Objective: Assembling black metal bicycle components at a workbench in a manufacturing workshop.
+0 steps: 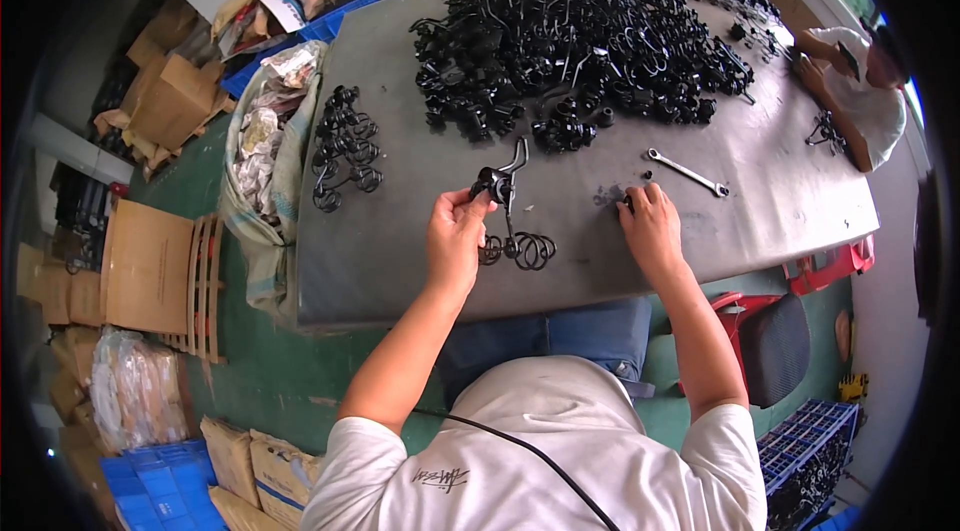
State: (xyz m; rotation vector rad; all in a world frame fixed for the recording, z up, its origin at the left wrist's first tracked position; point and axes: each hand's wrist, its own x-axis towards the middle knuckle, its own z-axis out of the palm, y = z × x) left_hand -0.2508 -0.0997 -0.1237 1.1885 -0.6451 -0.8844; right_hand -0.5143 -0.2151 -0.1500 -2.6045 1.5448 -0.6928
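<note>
My left hand (456,239) is closed on a black metal spring part (530,249), raised over the near part of the table. The part has a dark clamp-like body at my fingertips, a bent rod sticking up and wire coils at its lower end. To the right, my right hand (653,231) rests at the tabletop with bent fingers around something small and dark, mostly hidden. Just beyond it sits a small black piece (648,175), beside a silver wrench (688,174) that lies slantwise.
A large heap of black spring parts (560,31) covers the far half of the grey table (400,271). More coiled parts (345,146) lie at the left. A co-worker (860,81) sits at the right end. An open sack (262,151) stands against the left edge.
</note>
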